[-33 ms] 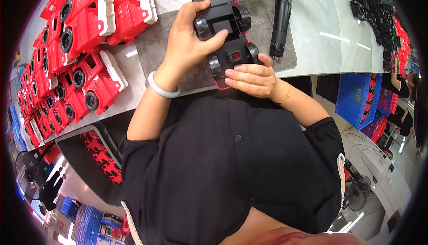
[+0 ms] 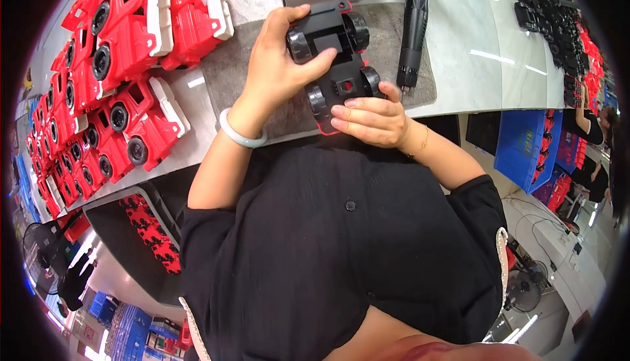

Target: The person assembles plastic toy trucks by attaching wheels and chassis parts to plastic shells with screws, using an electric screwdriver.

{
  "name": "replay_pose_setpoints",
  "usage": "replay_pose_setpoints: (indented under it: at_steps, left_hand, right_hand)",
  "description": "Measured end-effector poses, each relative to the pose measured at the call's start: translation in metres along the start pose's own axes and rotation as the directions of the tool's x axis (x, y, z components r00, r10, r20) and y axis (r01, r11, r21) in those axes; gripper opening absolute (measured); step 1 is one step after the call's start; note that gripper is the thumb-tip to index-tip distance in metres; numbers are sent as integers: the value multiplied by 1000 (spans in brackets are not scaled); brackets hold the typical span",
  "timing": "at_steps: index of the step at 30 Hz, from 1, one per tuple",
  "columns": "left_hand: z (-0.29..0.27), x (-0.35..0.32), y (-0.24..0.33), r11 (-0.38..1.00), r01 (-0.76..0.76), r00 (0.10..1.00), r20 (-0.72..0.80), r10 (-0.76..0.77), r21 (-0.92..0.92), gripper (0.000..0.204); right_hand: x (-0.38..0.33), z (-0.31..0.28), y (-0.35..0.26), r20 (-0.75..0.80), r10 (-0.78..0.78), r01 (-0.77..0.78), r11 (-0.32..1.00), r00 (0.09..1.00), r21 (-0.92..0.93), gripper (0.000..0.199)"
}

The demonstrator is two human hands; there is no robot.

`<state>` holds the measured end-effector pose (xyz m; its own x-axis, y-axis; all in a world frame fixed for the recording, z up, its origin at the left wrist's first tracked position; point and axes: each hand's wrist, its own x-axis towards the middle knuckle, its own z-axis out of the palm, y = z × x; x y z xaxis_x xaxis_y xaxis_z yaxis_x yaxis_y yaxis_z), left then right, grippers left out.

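Logging remotely: toy car [image 2: 337,74], underside up; left hand [image 2: 279,58] part-curled, holding far half; right hand [image 2: 375,119] likewise, near end (I'd support evenly).

my left hand [image 2: 279,59] grips firmly, thumb [image 2: 319,63] angled right, foremost finger [image 2: 287,14] bent right. my right hand [image 2: 380,121], set nearer my body, grips with fingers directed left. left forearm [image 2: 220,170] and right forearm [image 2: 449,154] converge forward.

One held car [image 2: 343,71], one screwdriver [image 2: 413,33], one bangle [image 2: 239,138]
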<state>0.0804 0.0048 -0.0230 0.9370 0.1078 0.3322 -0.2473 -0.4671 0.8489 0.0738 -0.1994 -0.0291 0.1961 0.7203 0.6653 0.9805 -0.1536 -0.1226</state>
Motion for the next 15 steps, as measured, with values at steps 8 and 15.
replay_pose_setpoints:
  at_steps: [8,15]
  left_hand:
    - [-11,6,6,966,207,972,141,-186,-156,55]
    - [-8,9,3,938,199,975,156,-160,-285,47]
  right_hand:
    - [40,-26,-14,203,344,-333,939,917,-87,54]
    - [45,-25,10,197,239,-253,966,951,45,48]
